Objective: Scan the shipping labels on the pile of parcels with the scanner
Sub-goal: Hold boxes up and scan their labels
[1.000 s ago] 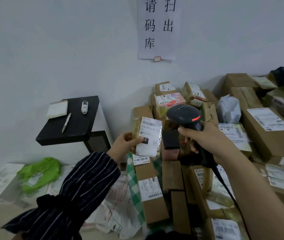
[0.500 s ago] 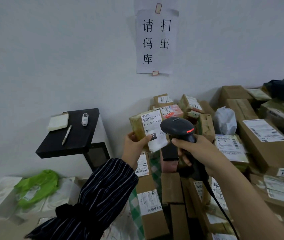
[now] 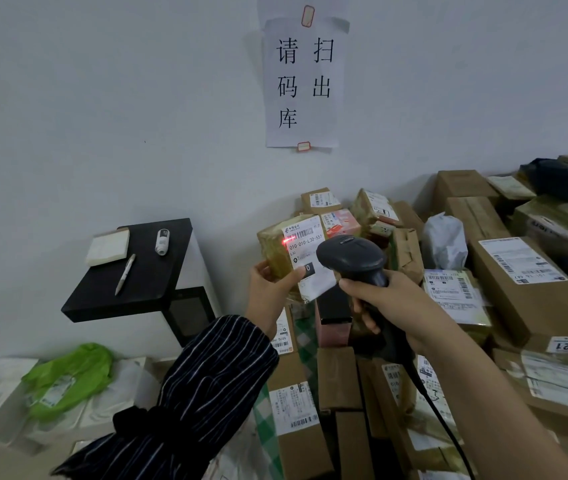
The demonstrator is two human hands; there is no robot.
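Dim, flat, bluish light casts soft shadows beneath the black table (image 3: 144, 282). Wide-angle distortion bends the edges. A red scan line (image 3: 287, 240) glows on the shipping label (image 3: 306, 244).

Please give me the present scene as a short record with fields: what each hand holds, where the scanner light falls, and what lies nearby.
left hand: holds a tan parcel up, thumb on its shipping label
right hand: grips the scanner by its handle, head aimed at the label
red scan light: on the label's left edge, just below the barcode
pile of parcels: below and to the right, against the wall
side table: black; bears a pen, a white pad and a small white device
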